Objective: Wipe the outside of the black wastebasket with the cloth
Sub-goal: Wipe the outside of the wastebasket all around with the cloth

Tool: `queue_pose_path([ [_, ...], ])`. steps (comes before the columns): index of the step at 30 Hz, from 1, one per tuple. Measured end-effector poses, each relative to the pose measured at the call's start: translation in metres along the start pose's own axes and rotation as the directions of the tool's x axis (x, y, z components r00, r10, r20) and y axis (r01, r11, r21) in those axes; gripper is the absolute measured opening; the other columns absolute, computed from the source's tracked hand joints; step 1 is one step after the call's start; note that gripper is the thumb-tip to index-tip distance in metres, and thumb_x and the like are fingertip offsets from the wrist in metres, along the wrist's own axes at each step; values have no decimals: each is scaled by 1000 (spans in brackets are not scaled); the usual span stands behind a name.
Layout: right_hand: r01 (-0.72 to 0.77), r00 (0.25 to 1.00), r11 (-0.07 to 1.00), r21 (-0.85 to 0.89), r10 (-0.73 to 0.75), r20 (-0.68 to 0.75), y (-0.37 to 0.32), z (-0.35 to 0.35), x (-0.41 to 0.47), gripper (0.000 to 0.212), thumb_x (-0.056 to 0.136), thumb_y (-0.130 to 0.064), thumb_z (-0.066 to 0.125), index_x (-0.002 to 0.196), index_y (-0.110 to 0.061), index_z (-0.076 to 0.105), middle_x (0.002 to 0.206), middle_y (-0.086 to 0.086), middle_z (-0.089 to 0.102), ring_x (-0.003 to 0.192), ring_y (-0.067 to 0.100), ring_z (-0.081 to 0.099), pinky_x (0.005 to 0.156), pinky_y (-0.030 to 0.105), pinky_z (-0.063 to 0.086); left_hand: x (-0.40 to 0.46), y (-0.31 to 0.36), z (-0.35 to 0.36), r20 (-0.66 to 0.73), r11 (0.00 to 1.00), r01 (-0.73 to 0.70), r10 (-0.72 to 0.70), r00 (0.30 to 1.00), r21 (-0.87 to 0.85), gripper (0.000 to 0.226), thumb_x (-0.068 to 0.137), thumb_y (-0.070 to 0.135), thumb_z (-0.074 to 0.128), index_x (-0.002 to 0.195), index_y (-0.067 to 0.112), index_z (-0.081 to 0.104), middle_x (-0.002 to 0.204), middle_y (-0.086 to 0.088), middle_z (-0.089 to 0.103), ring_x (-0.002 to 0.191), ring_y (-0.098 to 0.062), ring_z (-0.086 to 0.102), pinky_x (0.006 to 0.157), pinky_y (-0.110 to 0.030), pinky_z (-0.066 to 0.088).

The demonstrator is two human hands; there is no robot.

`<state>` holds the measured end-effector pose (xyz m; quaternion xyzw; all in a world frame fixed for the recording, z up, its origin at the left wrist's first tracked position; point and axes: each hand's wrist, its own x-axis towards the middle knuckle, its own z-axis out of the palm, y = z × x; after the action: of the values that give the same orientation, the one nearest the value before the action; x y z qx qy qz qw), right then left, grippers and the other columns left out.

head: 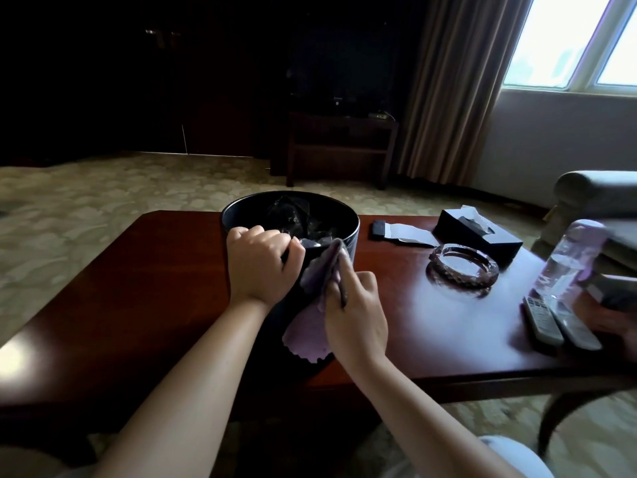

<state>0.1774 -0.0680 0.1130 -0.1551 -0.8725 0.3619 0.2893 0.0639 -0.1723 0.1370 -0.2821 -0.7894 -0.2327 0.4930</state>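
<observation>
Two bare arms reach in from 6 o'clock. The right hand [355, 312] has its fingers curled round a purple cloth [315, 305] and pinches it against the near side of the black wastebasket [348, 232]. The cloth hangs down the wall of the basket, with its zigzag edge at the bottom. The left hand [262, 267] sits at 9 o'clock from the cloth. Its fingers are curled over the near rim of the basket and grip it.

The wastebasket stands upright on the dark red desk [138, 288], near the middle. Something dark and shiny lies crumpled inside it.

At 3 o'clock from the basket sits a round glass ashtray [462, 267]. Past it, toward 1 o'clock, is a black tissue box [479, 232], and a small black thing on white paper [406, 232] lies between the box and the basket. Far out at 3 o'clock stands a clear bottle [565, 267] with purple on it, and two pale remotes [558, 322] lie side by side just in front of it.
</observation>
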Motion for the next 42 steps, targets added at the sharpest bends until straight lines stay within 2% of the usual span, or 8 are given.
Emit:
queue_pose_path([
  [8, -93, 996, 993, 70, 93, 11, 1, -2, 7, 53, 95, -31, 43, 140, -52, 25, 98, -13, 41, 72, 3, 49, 55, 17, 36, 0, 0, 0, -7, 1000, -5, 4, 1000, -9, 35, 83, 27, 42, 50, 23, 31, 45, -1, 46, 48, -26, 46, 62, -33, 28],
  [11, -5, 999, 999, 34, 4, 36, -2, -1, 0, 52, 96, -33, 42, 141, -52, 22, 100, -12, 40, 74, 7, 50, 54, 21, 37, 0, 0, -1, -18, 1000, -14, 14, 1000, -4, 34, 83, 26, 42, 51, 24, 30, 46, -1, 46, 49, -27, 46, 61, -33, 27],
  [13, -50, 998, 997, 66, 47, 43, -1, 0, 1, 52, 96, -34, 41, 140, -53, 22, 101, -11, 42, 73, 5, 50, 55, 20, 37, 0, 0, 0, -21, 1000, -17, 17, 1000, -4, 35, 83, 26, 42, 51, 24, 30, 46, -1, 46, 49, -27, 46, 61, -34, 27],
  [18, -118, 992, 981, 156, 109, 62, -5, 0, 7, 58, 94, -21, 40, 143, -46, 23, 104, -7, 41, 72, 0, 45, 57, 10, 32, 0, -1, 0, -18, 1000, -16, 17, 1000, 5, 35, 83, 26, 42, 50, 22, 31, 46, -1, 45, 49, -27, 46, 61, -34, 25],
  [22, -137, 991, 957, 254, 134, 27, -11, 0, 6, 44, 98, -38, 32, 141, -45, 28, 108, -7, 42, 76, -8, 44, 59, 5, 32, 1, 0, 0, -25, 1000, -12, 12, 1000, 18, 36, 83, 25, 43, 48, 21, 33, 45, -2, 46, 48, -28, 46, 61, -34, 26],
  [27, -187, 977, 955, 230, 205, -56, -20, 6, 9, 43, 92, -50, 42, 135, -44, 35, 107, -12, 39, 85, 7, 49, 57, 18, 32, 0, 1, -1, 1, 1000, -7, 7, 1000, 26, 36, 83, 26, 43, 48, 19, 37, 46, -2, 48, 50, -28, 47, 62, -34, 28],
  [30, -191, 973, 961, 202, 212, -86, -20, 11, 9, 45, 91, -47, 46, 135, -44, 34, 109, -8, 39, 97, 15, 54, 69, 25, 38, 0, 0, -1, -4, 1000, -10, 10, 1000, 26, 36, 83, 26, 43, 48, 20, 37, 46, -2, 48, 50, -28, 47, 61, -34, 27],
  [42, 24, 962, 997, 80, -2, -273, -5, 25, 9, 47, 89, -17, 57, 134, -27, 50, 116, 4, 47, 92, 21, 57, 64, 22, 36, 0, 0, -1, -6, 1000, -16, 16, 1000, 18, 36, 83, 26, 43, 48, 21, 35, 46, -2, 47, 49, -28, 47, 60, -34, 27],
])
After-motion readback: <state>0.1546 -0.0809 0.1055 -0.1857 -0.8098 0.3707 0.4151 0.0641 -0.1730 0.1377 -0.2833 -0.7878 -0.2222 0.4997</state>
